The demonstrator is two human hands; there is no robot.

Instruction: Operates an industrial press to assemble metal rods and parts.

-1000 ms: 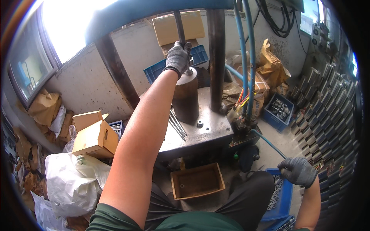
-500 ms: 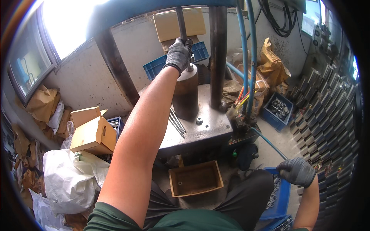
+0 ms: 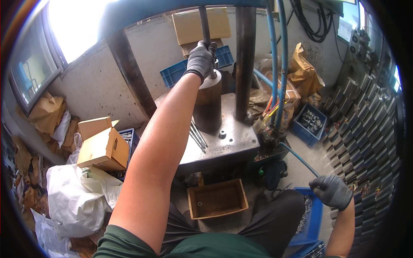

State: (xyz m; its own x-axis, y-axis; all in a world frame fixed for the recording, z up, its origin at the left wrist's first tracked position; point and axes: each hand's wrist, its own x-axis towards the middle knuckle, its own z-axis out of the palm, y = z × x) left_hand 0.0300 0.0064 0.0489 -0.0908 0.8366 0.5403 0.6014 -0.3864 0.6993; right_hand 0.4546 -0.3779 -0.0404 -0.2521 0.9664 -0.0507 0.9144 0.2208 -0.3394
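While a crumpled white plastic sack [image 3: 75,202] lies on the left, an open tan cardboard box [image 3: 97,150] stands just behind it. Further right, three or so thin grey metal rods [image 3: 197,136] lie on the scuffed grey metal bench [image 3: 241,129], near a thick dark steel cylinder [image 3: 208,105] standing upright. Above that cylinder, the left hand [image 3: 201,59], in a grey knitted glove, grasps the lower end of a dark upright metal bar [image 3: 204,25], which comes down from a blue metal crossbeam [image 3: 180,5]; whatever else its fingers cover is hidden. Below the bench's front edge sits a shallow brown wooden box [image 3: 218,200]. To the right, a slim blue lever [image 3: 301,160] slants down to the gloved right hand [image 3: 331,191], clenched around its end near a blue plastic bin [image 3: 317,225] with pale ring-shaped pieces [image 3: 302,219]. Stacked grey metal tubes [image 3: 365,137] fill the far right.
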